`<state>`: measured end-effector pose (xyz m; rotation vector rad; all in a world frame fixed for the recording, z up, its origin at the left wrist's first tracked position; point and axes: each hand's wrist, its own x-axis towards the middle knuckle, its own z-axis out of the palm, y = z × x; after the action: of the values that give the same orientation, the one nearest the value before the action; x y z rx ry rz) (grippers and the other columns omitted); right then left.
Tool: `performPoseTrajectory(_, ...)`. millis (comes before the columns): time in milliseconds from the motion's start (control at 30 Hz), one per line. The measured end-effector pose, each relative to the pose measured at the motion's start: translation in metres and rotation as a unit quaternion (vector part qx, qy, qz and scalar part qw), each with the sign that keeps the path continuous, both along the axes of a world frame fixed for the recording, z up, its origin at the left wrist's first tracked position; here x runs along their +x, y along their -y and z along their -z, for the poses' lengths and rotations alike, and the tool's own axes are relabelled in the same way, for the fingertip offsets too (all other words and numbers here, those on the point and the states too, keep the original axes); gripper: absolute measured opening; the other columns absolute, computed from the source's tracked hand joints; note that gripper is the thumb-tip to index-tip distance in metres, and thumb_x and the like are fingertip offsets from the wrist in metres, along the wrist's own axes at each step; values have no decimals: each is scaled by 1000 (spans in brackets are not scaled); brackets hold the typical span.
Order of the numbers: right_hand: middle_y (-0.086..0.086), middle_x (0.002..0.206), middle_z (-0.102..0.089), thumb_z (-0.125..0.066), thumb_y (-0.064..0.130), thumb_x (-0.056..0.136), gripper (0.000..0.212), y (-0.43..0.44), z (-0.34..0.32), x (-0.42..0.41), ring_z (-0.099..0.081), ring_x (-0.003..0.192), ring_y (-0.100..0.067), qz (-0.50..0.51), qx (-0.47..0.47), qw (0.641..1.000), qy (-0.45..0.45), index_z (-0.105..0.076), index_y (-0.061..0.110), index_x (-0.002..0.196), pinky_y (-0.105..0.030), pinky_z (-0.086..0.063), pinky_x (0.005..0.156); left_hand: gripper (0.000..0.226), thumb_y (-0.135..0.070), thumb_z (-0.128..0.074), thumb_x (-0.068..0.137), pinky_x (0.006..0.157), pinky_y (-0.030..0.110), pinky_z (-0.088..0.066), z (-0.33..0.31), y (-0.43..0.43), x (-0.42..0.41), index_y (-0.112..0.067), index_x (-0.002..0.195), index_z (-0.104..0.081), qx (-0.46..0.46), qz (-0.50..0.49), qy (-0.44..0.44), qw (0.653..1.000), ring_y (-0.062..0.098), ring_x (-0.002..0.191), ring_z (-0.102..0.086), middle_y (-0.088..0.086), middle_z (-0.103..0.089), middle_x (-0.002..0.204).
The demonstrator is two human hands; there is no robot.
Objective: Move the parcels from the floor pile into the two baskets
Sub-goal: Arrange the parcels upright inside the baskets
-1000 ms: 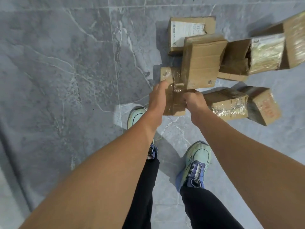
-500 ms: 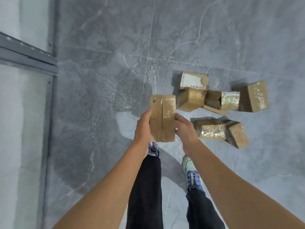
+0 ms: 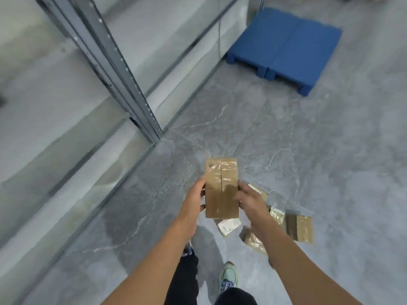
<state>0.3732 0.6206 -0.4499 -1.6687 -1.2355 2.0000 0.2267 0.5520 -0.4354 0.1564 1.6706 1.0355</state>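
Both of your hands share one grip on a tall brown parcel (image 3: 222, 188): your left hand (image 3: 193, 202) clasps its left edge, your right hand (image 3: 250, 198) its right edge, and you hold it upright in the air above the grey marble floor (image 3: 308, 139). Clear tape runs down its face. Below and to the right, the floor pile (image 3: 284, 225) of other taped parcels lies beside your green shoe (image 3: 229, 277). A blue pallet (image 3: 286, 47) sits further off, near a metal-framed glass wall (image 3: 132, 84) on your left.
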Motion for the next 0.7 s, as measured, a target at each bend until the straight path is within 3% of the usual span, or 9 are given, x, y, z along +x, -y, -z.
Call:
performPoseTrajectory(167, 4, 110, -79, -57, 8, 91, 41, 28, -112, -31, -73, 107, -19, -86, 62, 994, -41, -77, 31, 119, -37, -56, 92, 32, -47, -43, 109, 85, 31, -48, -105, 55, -16, -31, 114, -69, 62, -65, -22, 996, 1, 99, -67, -15, -73, 105)
performPoseTrajectory(233, 6, 112, -79, -59, 14, 90, 39, 46, -145, -46, -71, 111, -18, -119, 87, 988, -54, -77, 34, 119, -37, -53, 96, 33, -46, -41, 109, 84, 30, -50, -135, 84, -25, -31, 120, -68, 91, -83, -36, 992, -4, 93, -70, -15, -74, 106)
performPoseTrajectory(367, 9, 113, -78, -54, 5, 95, 46, 95, -195, -86, -68, 114, -16, -176, 120, 973, -87, -76, 38, 119, -37, -49, 103, 30, -39, -45, 108, 84, 28, -50, -191, 150, -51, -32, 127, -68, 150, -92, -83, 981, -8, 93, -68, -21, -76, 105)
performPoseTrajectory(567, 8, 112, -79, -53, 0, 93, 48, 200, -239, -156, -68, 114, -19, -264, 140, 947, -117, -77, 34, 118, -44, -47, 110, 27, -20, -51, 104, 82, 21, -55, -233, 271, -104, -32, 121, -70, 166, -136, -173, 961, 5, 101, -72, -10, -77, 112)
performPoseTrajectory(700, 14, 98, -80, -50, -7, 95, 47, 267, -257, -205, -68, 103, -18, -309, 144, 930, -137, -76, 32, 104, -39, -49, 101, 34, -15, -53, 102, 74, 15, -55, -247, 353, -136, -34, 123, -71, 167, -198, -185, 948, 5, 98, -73, -10, -78, 109)
